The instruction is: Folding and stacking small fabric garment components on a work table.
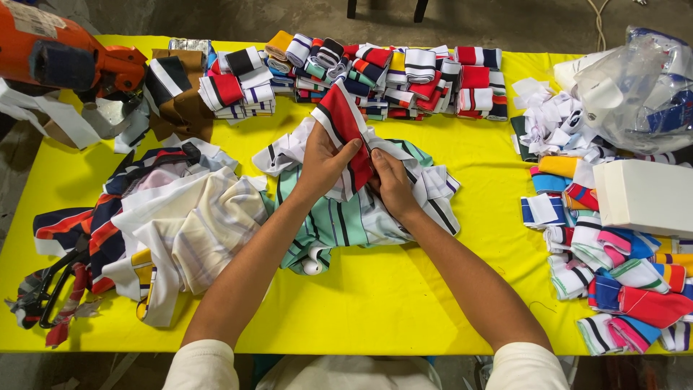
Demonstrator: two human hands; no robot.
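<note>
Both hands, left hand (323, 160) and right hand (390, 180), pinch a red striped collar strip (345, 123); its lower end hides behind the fingers.

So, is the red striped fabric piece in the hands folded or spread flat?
Folded. The red striped piece is doubled between the left hand and right hand, above the green garment.

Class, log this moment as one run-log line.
left hand: grips red striped collar | right hand: pinches it | under: green striped garment | yellow table
</note>
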